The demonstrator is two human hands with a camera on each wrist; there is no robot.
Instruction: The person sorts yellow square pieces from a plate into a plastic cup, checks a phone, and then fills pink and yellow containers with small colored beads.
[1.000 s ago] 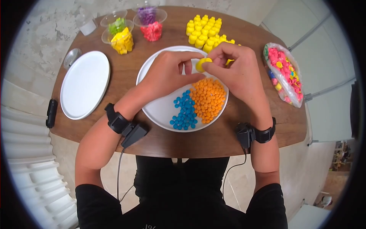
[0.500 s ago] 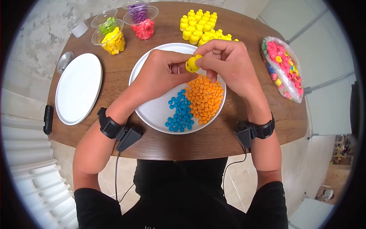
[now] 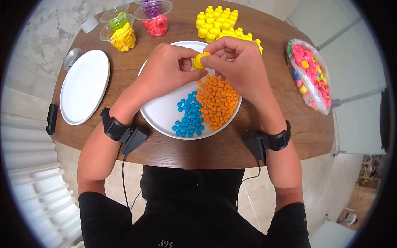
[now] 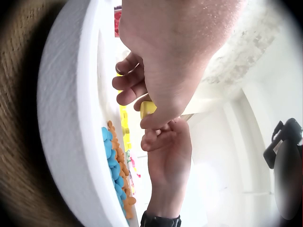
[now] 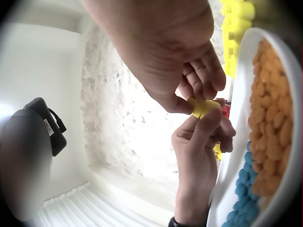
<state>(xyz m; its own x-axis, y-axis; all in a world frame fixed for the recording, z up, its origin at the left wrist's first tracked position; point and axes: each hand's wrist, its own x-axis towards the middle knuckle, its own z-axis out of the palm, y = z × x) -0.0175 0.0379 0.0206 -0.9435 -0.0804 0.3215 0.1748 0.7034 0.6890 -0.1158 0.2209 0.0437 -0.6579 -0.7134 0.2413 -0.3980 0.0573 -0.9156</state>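
Note:
Both hands meet over the far part of a white round plate [image 3: 159, 118], holding a small yellow bottle [image 3: 198, 62] between them. The left hand [image 3: 167, 64] grips it from the left with thumb and fingers. From the right, the right hand [image 3: 240, 68] pinches its other end with thumb and fingertips; fingers hide much of it. Below the hands, orange candies [image 3: 217, 101] cover the plate's right side. Blue candies [image 3: 190, 118] lie beside them toward the middle. In the right wrist view the bottle [image 5: 203, 108] shows between both hands' fingertips.
Several yellow bottles [image 3: 217, 20] stand in rows behind the plate. Clear cups hold yellow pieces [image 3: 124, 38], green pieces [image 3: 119, 20], red pieces [image 3: 156, 25] and purple pieces [image 3: 151, 7]. Another white plate [image 3: 84, 87] lies left. A plastic bag of colourful pieces [image 3: 308, 74] sits right.
The right hand has brought its fingers in from the right against the yellow bottle, and both hands now hold it close together. The whole scene has shifted slightly as the head moved.

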